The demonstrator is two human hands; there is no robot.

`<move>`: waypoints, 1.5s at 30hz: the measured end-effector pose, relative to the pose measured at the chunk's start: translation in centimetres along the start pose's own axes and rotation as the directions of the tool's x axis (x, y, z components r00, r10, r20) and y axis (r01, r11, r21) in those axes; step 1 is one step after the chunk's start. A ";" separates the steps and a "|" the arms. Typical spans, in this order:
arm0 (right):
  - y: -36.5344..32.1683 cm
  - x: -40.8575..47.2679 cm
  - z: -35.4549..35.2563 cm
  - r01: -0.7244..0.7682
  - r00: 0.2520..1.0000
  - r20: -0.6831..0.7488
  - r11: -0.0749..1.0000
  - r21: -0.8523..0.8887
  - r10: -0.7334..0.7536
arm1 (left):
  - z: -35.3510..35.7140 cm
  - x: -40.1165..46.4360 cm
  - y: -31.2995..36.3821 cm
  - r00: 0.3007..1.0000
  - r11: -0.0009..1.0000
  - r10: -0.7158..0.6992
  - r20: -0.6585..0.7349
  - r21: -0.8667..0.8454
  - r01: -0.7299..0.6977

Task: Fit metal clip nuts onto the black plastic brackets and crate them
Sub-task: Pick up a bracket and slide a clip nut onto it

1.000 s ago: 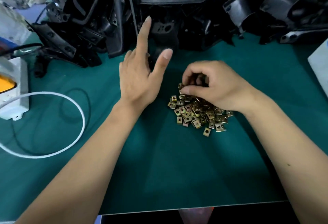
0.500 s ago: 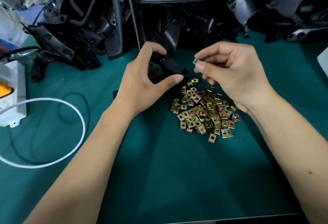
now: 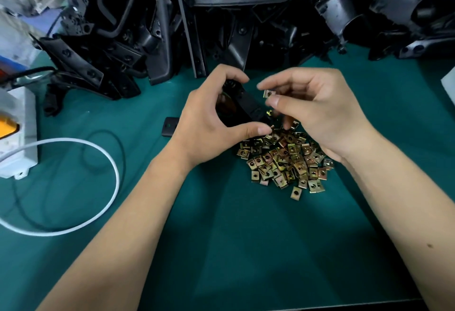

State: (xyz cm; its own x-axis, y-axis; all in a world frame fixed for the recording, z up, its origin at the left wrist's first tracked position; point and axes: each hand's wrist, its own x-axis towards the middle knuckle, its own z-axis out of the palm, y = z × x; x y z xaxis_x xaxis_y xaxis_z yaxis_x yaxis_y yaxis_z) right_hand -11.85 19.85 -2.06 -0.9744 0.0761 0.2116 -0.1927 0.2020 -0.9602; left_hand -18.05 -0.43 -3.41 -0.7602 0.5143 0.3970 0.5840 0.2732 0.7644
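On the green surface (image 3: 221, 249), with the heap of black brackets (image 3: 221, 27) behind, my left hand (image 3: 206, 123) curls its fingers round one black bracket (image 3: 243, 106), just above the clip nut pile (image 3: 285, 162). My right hand (image 3: 317, 113) pinches a single clip nut (image 3: 269, 93) just beside it. I'd hold the bracket steady, turn the nut's open side toward its edge and slide it squarely on
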 end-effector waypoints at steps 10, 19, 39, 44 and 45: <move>-0.1 -0.2 0.4 -0.085 0.993 -0.071 0.993 0.084 0.091 | -0.1 0.0 -0.3 1.000 1.000 0.002 -0.015 0.008 -0.002; 0.0 -0.3 1.2 -0.088 0.979 -0.176 0.991 0.098 0.105 | 0.2 0.0 -0.3 0.997 0.998 0.029 -0.072 0.065 -0.024; -0.6 -0.6 2.6 -0.253 0.907 -0.268 0.928 0.273 0.325 | 0.8 0.0 -0.2 0.995 0.998 0.039 -0.089 0.059 -0.034; -0.8 -0.6 2.5 -0.266 0.897 -0.262 0.907 0.327 0.357 | 0.8 0.0 -0.1 0.996 0.998 0.038 -0.086 0.058 -0.033; -0.8 -0.6 2.4 -0.269 0.894 -0.260 0.900 0.343 0.366 | 0.8 0.0 -0.1 0.996 0.998 0.037 -0.087 0.059 -0.032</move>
State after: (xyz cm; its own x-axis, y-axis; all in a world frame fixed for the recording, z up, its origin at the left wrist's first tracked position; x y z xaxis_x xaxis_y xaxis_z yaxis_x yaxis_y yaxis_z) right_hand -11.39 17.25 -1.90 -0.9111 0.3957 -0.1151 0.0487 -0.1740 -0.9835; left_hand -17.87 0.17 -3.92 -0.7598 0.4517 0.4676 0.6239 0.3040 0.7200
